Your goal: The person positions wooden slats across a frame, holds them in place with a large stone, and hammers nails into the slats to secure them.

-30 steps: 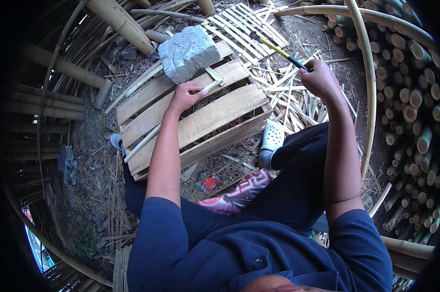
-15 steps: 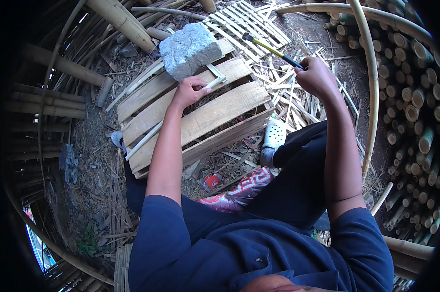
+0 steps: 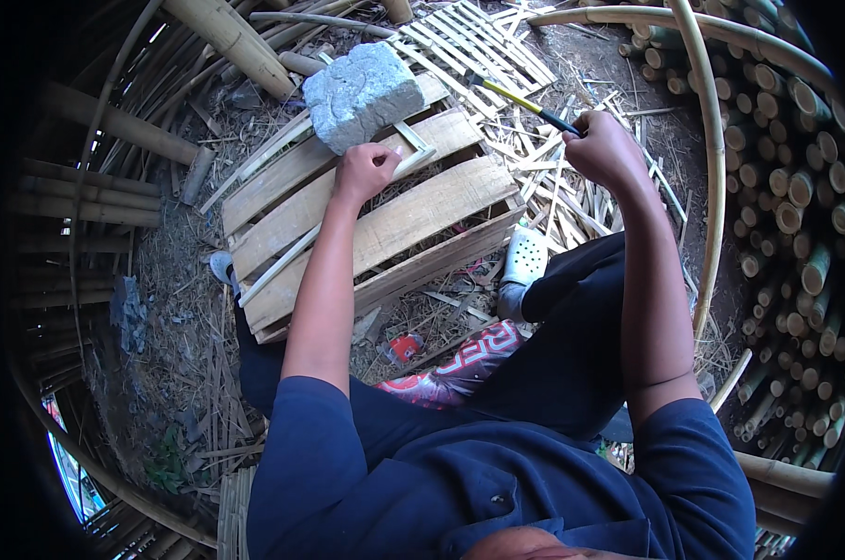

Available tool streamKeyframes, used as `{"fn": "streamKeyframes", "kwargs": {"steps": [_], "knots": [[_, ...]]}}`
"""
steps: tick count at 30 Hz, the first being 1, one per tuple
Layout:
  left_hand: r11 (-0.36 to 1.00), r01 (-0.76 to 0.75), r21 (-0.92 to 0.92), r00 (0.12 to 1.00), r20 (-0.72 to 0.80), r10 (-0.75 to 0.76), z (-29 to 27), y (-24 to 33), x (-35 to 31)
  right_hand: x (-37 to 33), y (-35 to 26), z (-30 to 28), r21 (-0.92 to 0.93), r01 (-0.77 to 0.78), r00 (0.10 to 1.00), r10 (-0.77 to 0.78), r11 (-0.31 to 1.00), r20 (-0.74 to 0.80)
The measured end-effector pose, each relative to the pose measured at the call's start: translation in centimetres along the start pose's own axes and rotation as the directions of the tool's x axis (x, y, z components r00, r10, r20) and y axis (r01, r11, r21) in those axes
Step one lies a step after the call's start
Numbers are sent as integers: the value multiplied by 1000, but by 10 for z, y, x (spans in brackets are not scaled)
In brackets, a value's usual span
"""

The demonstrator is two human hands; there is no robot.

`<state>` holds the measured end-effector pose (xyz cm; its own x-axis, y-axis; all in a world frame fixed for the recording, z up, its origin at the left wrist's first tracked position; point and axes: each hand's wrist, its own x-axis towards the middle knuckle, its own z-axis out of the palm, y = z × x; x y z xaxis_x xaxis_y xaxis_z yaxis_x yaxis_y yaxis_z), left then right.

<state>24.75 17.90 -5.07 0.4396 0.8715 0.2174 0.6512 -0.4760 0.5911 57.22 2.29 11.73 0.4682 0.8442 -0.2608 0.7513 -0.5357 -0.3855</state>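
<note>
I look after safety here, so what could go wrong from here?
The left hand is close to the corner of the thin pale strips; a stray swing of the hammer in the right hand might catch its fingers.
The rough stone block rests on the slatted wooden crate, so jolts might shift it.
Small pieces could drop through the gaps between the slats.

The stone is showing a rough, matt, grainy face, while the crate is presenting dry, matt wood and the strip smoother, paler wood or bamboo. The hammer is displaying a smooth handle with a soft sheen, and the poles are exhibiting smooth bamboo. The shirt is showing soft matt cloth, the shoe matt plastic, and the bag glossy, creased plastic.
</note>
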Motion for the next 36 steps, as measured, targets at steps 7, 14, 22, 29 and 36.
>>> {"fn": "streamKeyframes", "kwargs": {"steps": [7, 14, 22, 29, 36], "knots": [[936, 307, 169, 943, -184, -276, 22, 26, 0, 1, 4, 2, 3, 9, 999, -9, 1000, -40], [871, 346, 349, 934, -220, -283, 26, 20, 6, -3, -1, -3, -42, -9, 1000, 9, 999, 23], [832, 397, 387, 909, -288, -301, 29, 30, 4, -3, -5, -4, -52, -24, 999, 26, 998, 39], [812, 452, 370, 890, -243, -385, 27, 30, 9, -1, -2, -3, -79, -21, 999, 25, 997, 42], [831, 440, 341, 896, -229, -380, 26, 32, 7, -3, -2, -4, -72, -17, 999, 19, 997, 40]]}}
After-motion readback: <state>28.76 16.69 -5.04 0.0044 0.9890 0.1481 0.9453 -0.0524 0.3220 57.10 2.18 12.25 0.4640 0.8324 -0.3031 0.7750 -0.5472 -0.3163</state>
